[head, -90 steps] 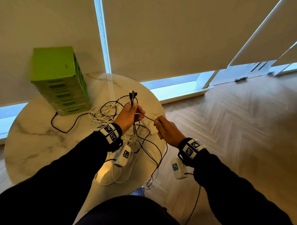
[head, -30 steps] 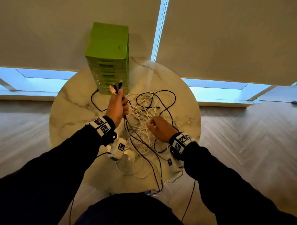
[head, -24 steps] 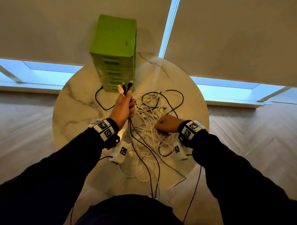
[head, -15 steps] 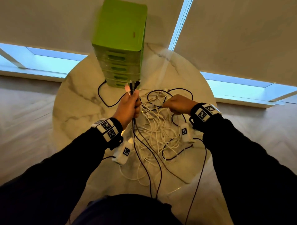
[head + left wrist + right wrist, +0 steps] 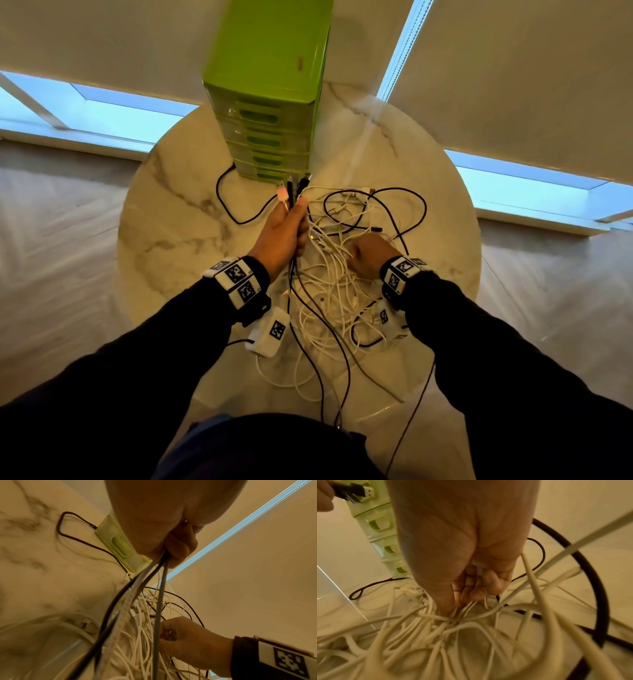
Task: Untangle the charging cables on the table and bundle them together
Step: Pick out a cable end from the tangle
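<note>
while left hand [image 5: 284, 233] fists gathered cable ends [image 5: 294, 186] upright, right hand [image 5: 368, 255] pinches white cables [image 5: 332, 284] on table [image 5: 171, 222]; green drawer unit [image 5: 270, 92] contents unclear.

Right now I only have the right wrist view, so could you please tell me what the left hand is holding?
Observer: The left hand grips a bunch of cables upright, with the plugs poking out above the fist, in front of the green drawer unit.
Operator: Thank you; where do they run below the fist?
Observer: They cross the white tangle, and two dark ones drop over the near edge of the round marble table.
Operator: How many are in the bunch?
Observer: At least three leave the fist in the left wrist view: black, grey and a pale braided one.
</note>
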`<action>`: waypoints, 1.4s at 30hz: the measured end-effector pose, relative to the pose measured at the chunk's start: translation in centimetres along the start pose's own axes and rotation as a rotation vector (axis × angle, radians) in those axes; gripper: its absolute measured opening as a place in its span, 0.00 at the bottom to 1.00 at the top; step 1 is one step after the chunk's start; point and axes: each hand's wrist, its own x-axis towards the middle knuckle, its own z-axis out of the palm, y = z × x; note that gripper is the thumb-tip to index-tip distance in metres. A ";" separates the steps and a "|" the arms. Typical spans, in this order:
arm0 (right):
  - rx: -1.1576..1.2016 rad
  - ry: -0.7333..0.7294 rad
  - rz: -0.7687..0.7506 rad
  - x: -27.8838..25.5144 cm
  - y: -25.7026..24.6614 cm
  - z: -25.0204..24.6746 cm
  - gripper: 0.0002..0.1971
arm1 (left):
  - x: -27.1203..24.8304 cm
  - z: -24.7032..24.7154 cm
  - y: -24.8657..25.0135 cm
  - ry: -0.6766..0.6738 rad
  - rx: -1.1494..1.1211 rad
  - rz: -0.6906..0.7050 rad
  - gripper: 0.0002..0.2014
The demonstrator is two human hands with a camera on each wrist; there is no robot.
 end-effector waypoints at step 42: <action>-1.056 0.070 -0.463 4.9 -1.2 -5.0 0.15 | -1.8 -1.6 -2.1 0.079 -0.022 -0.050 0.16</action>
